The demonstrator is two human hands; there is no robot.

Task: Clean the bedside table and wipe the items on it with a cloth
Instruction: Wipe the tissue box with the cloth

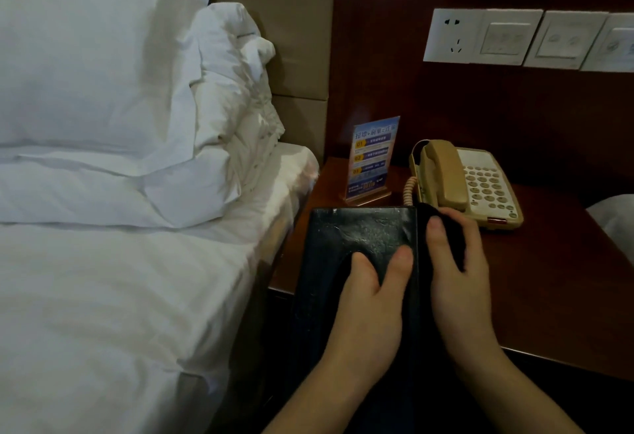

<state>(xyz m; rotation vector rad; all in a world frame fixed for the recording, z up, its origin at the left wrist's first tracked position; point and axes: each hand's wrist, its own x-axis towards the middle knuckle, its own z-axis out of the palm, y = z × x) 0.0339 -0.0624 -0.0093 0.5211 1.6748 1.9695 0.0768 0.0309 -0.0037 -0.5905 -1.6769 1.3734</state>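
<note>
The left hand point(368, 299) gripped a black tissue box point(360, 238), thumb on top and fingers hooked into its oval slot, at the near edge of the bedside table point(549, 289); the right hand point(459, 262) pressed a dark cloth point(446, 224) to the box's right side, fingers curled around it; behind stood a sign card point(372, 157) and beige telephone point(466, 181); a white bed point(120, 262) lay left.

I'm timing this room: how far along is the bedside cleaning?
Nothing shows as finished. In hand: the left hand holds the black box while the right hand presses a dark cloth along its side. Left: the phone, sign stand and tabletop.
</note>
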